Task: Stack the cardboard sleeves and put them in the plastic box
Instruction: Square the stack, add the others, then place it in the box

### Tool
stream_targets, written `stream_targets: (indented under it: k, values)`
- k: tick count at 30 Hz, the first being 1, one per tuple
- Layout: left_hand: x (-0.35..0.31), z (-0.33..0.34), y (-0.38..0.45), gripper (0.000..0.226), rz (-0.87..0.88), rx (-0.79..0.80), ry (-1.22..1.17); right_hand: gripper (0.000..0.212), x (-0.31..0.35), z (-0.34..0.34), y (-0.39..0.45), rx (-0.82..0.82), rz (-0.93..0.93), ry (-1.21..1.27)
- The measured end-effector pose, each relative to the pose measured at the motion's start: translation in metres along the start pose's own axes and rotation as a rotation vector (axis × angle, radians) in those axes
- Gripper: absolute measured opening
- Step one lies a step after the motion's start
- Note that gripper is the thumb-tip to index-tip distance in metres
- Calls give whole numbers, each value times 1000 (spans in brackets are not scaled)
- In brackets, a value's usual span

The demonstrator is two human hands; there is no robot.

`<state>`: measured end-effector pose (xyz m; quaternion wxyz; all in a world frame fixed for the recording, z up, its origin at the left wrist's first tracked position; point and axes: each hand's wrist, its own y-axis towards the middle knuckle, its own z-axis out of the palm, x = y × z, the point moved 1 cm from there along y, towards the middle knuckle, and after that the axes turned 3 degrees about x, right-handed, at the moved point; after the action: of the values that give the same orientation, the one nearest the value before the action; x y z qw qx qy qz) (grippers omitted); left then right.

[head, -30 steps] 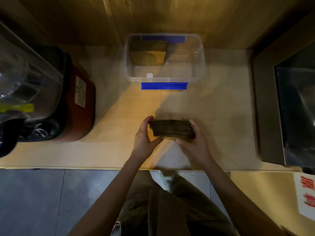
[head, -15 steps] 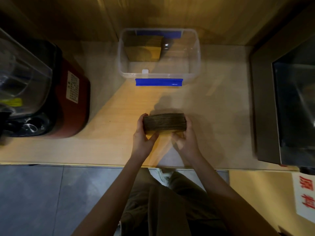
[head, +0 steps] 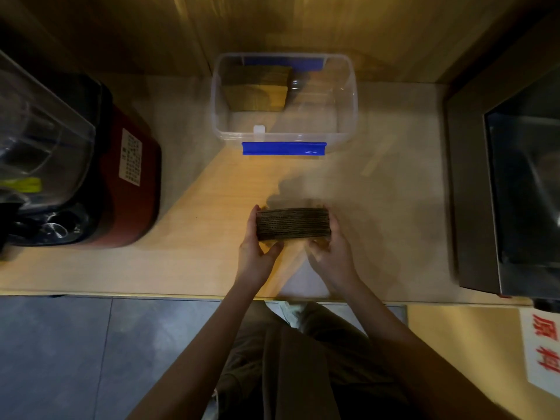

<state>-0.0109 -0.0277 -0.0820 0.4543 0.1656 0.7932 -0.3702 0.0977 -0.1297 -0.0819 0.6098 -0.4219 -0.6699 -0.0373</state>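
Stack of cardboard sleeves (head: 292,224) gripped between both hands, near middle of table (head: 194,237), corrugated edges facing camera. Left hand (head: 257,253) clamped on left end of stack: fingers wrapped up along the end face, thumb tucked under near bottom edge, pointing right. Right hand (head: 331,253) mirrored on right end: fingers curled round the far side, thumb pressed at lower right corner. Palms turned inward toward each other, wrists close together, forearms running in from bottom of frame and converging on stack. Stack level, edges squared; lifted or resting on table, cannot tell, shadow cast just behind.

Plastic box (head: 353,95) well apart, at far edge of table against wood wall, clear, open top, blue clip (head: 284,148) flapped out on near side, second blue clip (head: 283,63) at far side. Earlier pile of sleeves (head: 256,93) already inside box, back left corner, rest of box floor bare.

Red and black appliance (head: 127,183) with clear jug (head: 42,140) at left of table. Dark metal cabinet (head: 515,192) at right. White sign with red characters (head: 544,347) lower right. Grey tile floor (head: 75,353) below table edge, olive trousers (head: 297,368) between arms.
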Motion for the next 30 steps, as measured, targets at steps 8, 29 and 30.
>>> stream_targets:
  k: [8, 29, 30]
  values:
    - [0, -3, 4, 83, -1, 4, 42, 71, 5, 4, -1, 14, 15, -40]
    - [-62, -66, 36, 58, 69, 72, 195, 55, 71, -33, 40, 148, -33, -58]
    - [-70, -73, 42, 57, 78, 72, 211, 53, 78, -33, 45, 159, -46, -53]
